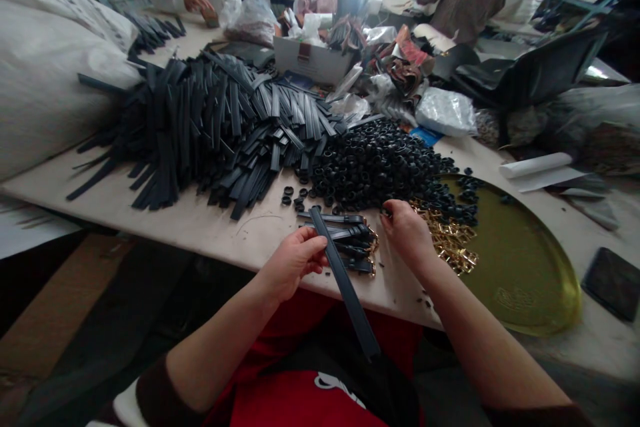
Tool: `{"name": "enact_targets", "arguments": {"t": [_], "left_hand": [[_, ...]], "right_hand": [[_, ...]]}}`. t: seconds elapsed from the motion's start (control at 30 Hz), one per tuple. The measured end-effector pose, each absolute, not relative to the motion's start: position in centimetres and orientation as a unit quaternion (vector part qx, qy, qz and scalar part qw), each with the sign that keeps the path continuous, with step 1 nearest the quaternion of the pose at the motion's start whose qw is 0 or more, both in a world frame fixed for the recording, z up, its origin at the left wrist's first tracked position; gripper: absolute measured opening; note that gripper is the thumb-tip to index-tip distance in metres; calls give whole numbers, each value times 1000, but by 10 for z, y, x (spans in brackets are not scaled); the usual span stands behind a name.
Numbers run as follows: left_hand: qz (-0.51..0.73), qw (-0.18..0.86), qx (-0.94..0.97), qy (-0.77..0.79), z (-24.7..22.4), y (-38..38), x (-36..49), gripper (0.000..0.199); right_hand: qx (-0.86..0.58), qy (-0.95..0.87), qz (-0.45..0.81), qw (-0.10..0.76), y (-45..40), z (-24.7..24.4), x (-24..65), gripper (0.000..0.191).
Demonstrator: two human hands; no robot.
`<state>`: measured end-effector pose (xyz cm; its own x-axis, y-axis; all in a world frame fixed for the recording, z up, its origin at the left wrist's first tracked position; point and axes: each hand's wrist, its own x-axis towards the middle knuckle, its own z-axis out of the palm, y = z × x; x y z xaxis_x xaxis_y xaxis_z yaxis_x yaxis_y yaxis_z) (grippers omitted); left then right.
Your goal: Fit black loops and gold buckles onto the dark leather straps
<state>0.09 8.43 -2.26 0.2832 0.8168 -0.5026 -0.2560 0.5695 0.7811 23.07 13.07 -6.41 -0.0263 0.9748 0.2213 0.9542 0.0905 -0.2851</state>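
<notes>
"Progress: what can be logged as done?"

"A small stack of buckled straps [355, 252] is seen on the tabletop [263, 233], between the two hands. Gold-coloured fittings [373, 240] are aligned at one end. An exact count is not obtained, since the straps overlap."

"And the piece being worked?"

"One dark strap [345, 280] is clamped in the grip of the left hand [295, 260], between thumb and fingers. It is held slantwise, its lower end hanging past the tabletop edge, over the lap. No buckle is seen on it, so it is judged unfinished."

"State of the right hand [409, 235]?"

"The grip is drawn together at the fingertips on a small dark piece [385, 212], near the heap of black rings [375, 163]. Whether a ring is held cannot be told."

"Quantity remaining?"

"Most of it, by judgement. A broad pile of loose straps [215, 127] is spread over the left of the tabletop, next to the rings. Loose buckles [457, 253] are gathered at the left side of a round tray [535, 280]. The stack is far smaller than the pile; an early stage is therefore recorded, as an estimate only."
</notes>
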Motion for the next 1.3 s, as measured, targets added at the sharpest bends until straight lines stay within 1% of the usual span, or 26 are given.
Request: {"name": "enact_targets", "arguments": {"t": [0.03,0.1,0.17,0.2,0.23,0.3,0.4,0.57,0.67,0.8,0.87,0.97,1.03,1.23,1.3], "left_hand": [[373,739,290,481,-20,83,-1,16],[398,725,285,485,-16,79,-4,18],[419,711,280,489,-12,74,-5,19],[430,704,277,493,-10,71,-5,20],[442,695,272,498,-8,68,-5,21],[465,678,262,505,-7,62,-2,26],[488,658,266,508,-9,53,3,31],[498,622,334,504,-11,31,11,30],[457,638,402,471,-8,15,14,25],[370,698,459,407,-4,1,17,17],[357,686,480,415,-3,1,18,16],[413,613,492,460,-1,7,18,15],[433,584,494,476,0,12,20,15],[454,600,430,499,-6,20,24,16],[455,597,427,505,-9,21,22,16]], "right_hand": [[-668,-697,87,247,122,-62,231,26],[-644,-630,255,350,96,-56,230,30],[-605,-510,450,414,65,-50,226,30],[-580,-434,526,446,48,-47,224,30],[-556,-357,578,479,33,-45,221,29],[-511,-232,635,531,7,-42,215,28],[-464,-138,661,573,-15,-39,205,28],[-448,-116,649,604,-22,-37,193,28],[-448,-125,654,596,-23,-38,188,25],[-430,-110,672,593,-25,-41,186,26],[-421,-94,674,600,-24,-42,187,28],[-414,-79,668,613,-23,-41,187,30],[-415,-77,664,617,-22,-39,186,30],[-425,-57,653,625,-14,-38,184,31],[-421,-43,655,625,-10,-41,185,27]]}}
